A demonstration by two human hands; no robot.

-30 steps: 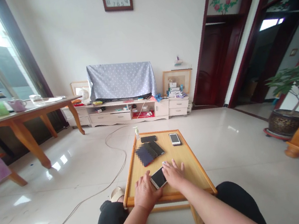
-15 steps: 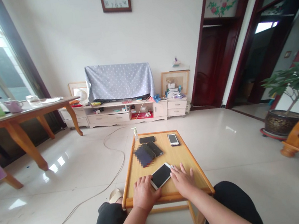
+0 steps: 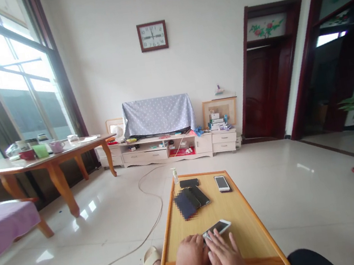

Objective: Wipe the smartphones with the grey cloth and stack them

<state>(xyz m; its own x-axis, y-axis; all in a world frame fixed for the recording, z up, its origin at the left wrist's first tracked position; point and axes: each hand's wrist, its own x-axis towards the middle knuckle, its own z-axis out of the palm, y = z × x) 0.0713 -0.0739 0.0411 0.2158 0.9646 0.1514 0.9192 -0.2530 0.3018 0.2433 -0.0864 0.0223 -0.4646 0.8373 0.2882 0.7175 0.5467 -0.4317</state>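
The white phone [image 3: 217,228] lies flat, screen up, on the low wooden table [image 3: 245,224], near the table's six-o'clock edge and just ahead of both hands. The left hand [image 3: 191,260] rests at about seven o'clock from the phone, its fingers curled loosely against the handset's near end; whether they actually grip it cannot be told from this angle. The right hand [image 3: 226,257] sits at about five o'clock, fingers stretched out flat and slightly spread, the tips touching the phone's near edge. Neither hand has lifted the phone; it is fully on the tabletop, so by the look of things the handling of this handset is barely begun. Towards twelve o'clock on the table lie the dark phones [image 3: 192,197], overlapping one another, with a black phone [image 3: 189,183] beyond them and another white phone [image 3: 222,183] at about one o'clock, all untouched and well apart from the hands. A small pump bottle [image 3: 175,176] stands at the far eleven-o'clock corner.
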